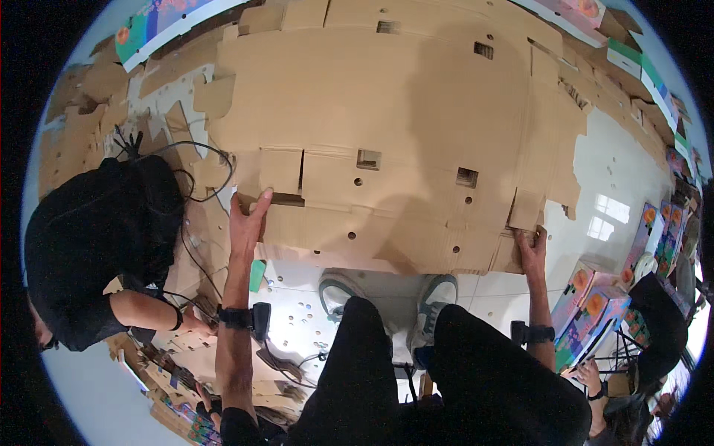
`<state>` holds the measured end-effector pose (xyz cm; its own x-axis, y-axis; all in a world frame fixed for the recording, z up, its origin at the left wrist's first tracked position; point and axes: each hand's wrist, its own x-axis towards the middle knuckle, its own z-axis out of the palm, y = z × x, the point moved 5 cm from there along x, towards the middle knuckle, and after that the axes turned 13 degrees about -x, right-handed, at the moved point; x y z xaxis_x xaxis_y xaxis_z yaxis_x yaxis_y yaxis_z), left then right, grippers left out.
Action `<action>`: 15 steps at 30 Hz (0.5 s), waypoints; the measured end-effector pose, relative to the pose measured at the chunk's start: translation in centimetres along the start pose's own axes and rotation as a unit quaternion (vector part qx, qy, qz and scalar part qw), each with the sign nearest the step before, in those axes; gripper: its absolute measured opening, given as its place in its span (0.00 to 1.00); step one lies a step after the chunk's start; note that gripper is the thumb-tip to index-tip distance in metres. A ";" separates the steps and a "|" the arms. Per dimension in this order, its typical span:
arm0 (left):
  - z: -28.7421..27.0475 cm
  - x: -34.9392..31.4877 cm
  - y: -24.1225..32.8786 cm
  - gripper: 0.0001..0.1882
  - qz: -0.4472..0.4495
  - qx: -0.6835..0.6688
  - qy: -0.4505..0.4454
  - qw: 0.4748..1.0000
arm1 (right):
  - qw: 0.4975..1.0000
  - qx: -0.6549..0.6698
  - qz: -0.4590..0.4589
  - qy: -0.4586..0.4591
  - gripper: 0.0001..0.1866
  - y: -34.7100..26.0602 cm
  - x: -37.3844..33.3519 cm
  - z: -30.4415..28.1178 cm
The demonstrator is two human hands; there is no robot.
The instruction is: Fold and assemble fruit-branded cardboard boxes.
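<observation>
A large flattened sheet of brown cardboard (335,97) spreads out in front of me, with cut slots, square openings and small round holes in it. My left hand (250,219) is closed on its near left edge, beside a flap with a long slot. At the near right corner my right hand (532,253) grips the same sheet, next to another slotted flap; part of its fingers is hidden by the cardboard. Both forearms wear dark straps with a small black box.
A co-worker in black (104,245) bends at my left, by a black cable (216,152). Colourful printed boxes (591,312) stand at the right, near another person's hand (591,377). Cardboard scraps (178,126) and small round cutouts (297,308) litter the floor. My shoes (439,293) are by the near edge.
</observation>
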<state>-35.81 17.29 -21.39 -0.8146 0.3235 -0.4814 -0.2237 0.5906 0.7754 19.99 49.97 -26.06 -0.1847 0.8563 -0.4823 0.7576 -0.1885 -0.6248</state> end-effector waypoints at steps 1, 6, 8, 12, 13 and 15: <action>0.9 -0.1 0.4 0.48 0.020 0.005 0.010 1.000 | 1.000 -0.009 -0.001 0.027 0.33 0.6 -0.3 -0.3; 3.8 -0.3 1.3 0.47 0.018 -0.052 -0.041 0.998 | 0.995 -0.040 0.012 0.091 0.31 3.1 -1.3 -1.9; 4.3 -0.1 1.6 0.47 0.036 -0.047 -0.050 0.997 | 0.995 -0.015 0.006 0.096 0.30 3.4 -1.0 -2.5; 4.7 -1.2 1.0 0.43 0.032 -0.035 -0.078 0.996 | 0.992 -0.050 0.030 0.111 0.27 4.2 -0.5 -4.0; 4.7 -1.3 0.6 0.42 0.001 -0.018 -0.077 0.997 | 0.994 -0.030 0.033 0.101 0.26 4.4 -0.2 -4.1; 4.6 -2.0 0.7 0.39 0.029 -0.019 -0.086 0.996 | 0.994 -0.038 0.006 0.098 0.26 4.6 0.6 -4.5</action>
<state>-31.90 20.45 -21.80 -0.7242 0.4800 -0.4951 -0.2012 0.5397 0.8175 26.14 51.76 -26.44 -0.0558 0.9327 -0.3563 0.8053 -0.1690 -0.5683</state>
